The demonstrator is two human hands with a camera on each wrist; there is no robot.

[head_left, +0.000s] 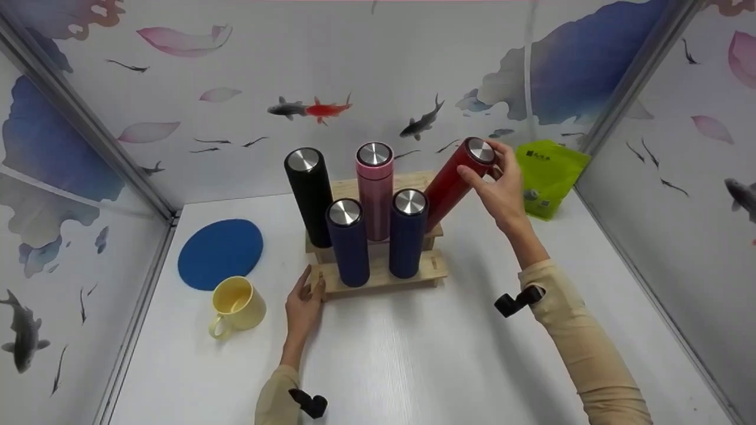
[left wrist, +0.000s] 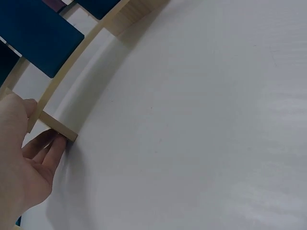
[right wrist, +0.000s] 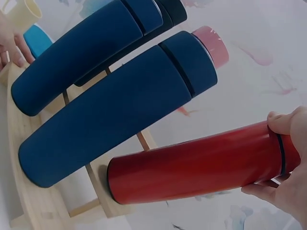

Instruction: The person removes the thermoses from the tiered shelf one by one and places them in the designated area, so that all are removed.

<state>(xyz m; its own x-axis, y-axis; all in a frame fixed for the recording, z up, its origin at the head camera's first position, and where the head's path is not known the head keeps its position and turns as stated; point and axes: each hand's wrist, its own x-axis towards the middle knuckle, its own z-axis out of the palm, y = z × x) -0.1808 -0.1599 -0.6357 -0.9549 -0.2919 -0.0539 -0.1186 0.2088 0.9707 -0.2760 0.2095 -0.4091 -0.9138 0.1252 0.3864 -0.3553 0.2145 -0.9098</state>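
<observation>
My right hand [head_left: 502, 189] holds a red thermos [head_left: 450, 186] near its lid, thumb on one side and fingers on the other. The thermos leans to the right, its base at the right end of the rear tier of a two-step wooden rack [head_left: 435, 267]. At the rack's front left corner, my left hand [head_left: 304, 307] grips the end, with the thumb over the board in the left wrist view. A black thermos [head_left: 311, 203] and a pink thermos [head_left: 375, 203] stand on the rear tier. Two blue thermoses, left [head_left: 349, 251] and right [head_left: 407, 239], stand upright in front.
Left of the rack lie a round blue mat [head_left: 220, 254] and a yellow mug [head_left: 251, 310] with its handle toward the front left. A green pouch [head_left: 549, 177] stands at the back right. Printed panels [head_left: 378, 71] wall in the white table [head_left: 413, 354] behind and on both sides.
</observation>
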